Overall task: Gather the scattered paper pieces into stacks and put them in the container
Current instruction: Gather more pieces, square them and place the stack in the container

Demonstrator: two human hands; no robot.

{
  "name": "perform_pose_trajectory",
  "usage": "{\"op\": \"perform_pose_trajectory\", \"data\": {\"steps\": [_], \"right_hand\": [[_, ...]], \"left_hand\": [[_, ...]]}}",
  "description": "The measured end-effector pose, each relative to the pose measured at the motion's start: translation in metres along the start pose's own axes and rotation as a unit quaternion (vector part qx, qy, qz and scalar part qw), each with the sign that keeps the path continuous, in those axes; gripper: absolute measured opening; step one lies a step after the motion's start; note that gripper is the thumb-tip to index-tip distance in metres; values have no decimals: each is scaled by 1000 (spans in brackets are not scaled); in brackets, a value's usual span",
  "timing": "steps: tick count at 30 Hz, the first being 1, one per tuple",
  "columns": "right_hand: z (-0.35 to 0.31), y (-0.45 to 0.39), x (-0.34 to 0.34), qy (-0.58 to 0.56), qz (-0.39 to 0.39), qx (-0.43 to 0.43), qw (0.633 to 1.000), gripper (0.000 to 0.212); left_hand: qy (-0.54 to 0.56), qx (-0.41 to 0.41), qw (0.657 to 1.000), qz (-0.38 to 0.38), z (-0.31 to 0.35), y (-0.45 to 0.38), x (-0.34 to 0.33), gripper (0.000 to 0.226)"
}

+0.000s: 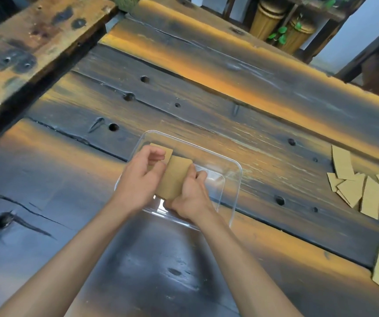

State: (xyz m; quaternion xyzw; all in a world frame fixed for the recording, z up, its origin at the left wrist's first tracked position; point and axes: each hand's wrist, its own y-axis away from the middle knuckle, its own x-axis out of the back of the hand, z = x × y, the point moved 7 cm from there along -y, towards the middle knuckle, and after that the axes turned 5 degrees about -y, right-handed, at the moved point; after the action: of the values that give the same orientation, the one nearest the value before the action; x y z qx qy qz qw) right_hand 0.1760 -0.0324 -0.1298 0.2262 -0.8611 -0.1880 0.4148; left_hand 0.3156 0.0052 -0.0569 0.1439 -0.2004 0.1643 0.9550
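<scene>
My left hand (pixel 138 177) and right hand (pixel 189 193), fingers curled, pinch flat brown cardboard stack (pixel 174 177) over clear plastic container (pixel 234 179), frame centre; loose angular pieces (pixel 353 186) at right on dark wooden table (pixel 69 179).

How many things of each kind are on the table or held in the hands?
clear container: 1
held paper pieces: 2 visible
loose paper pieces, at right: 7 visible, some overlapping
Total: 10

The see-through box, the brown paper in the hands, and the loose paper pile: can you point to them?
clear container (pixel 235 191), head view, its right wall.
held paper stack (pixel 174 177), head view, its top face.
scattered paper pieces (pixel 353 186), head view, a middle piece.
</scene>
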Motion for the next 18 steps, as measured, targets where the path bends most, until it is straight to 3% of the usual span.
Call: {"op": "perform_pose_trajectory", "data": {"steps": [2, 7, 11, 13, 15, 18], "right_hand": [[0, 1, -1, -12, -2, 13, 1000, 123], [0, 4, -7, -62, -29, 19, 998, 151], [-2, 10, 0, -82, -42, 24, 995, 146], [-2, 21, 14, -70, -43, 35, 996, 130], [-5, 33, 40, -55, -14, 96, 994, 91], [10, 57, 103, -66, 90, 199, 974, 52]], "left_hand": [[11, 6, 1000, 6, -1, 1, 0, 16], [-8, 21, 1000, 19, -4, 3, -3, 15], [-44, -3, 999, 12, 7, 4, -15, 20], [-89, -24, 996, 10, 18, 6, -21, 24], [-148, -64, 987, 7, 40, 3, -31, 32], [-201, -166, 965, -10, 90, -10, -62, 45]]}}
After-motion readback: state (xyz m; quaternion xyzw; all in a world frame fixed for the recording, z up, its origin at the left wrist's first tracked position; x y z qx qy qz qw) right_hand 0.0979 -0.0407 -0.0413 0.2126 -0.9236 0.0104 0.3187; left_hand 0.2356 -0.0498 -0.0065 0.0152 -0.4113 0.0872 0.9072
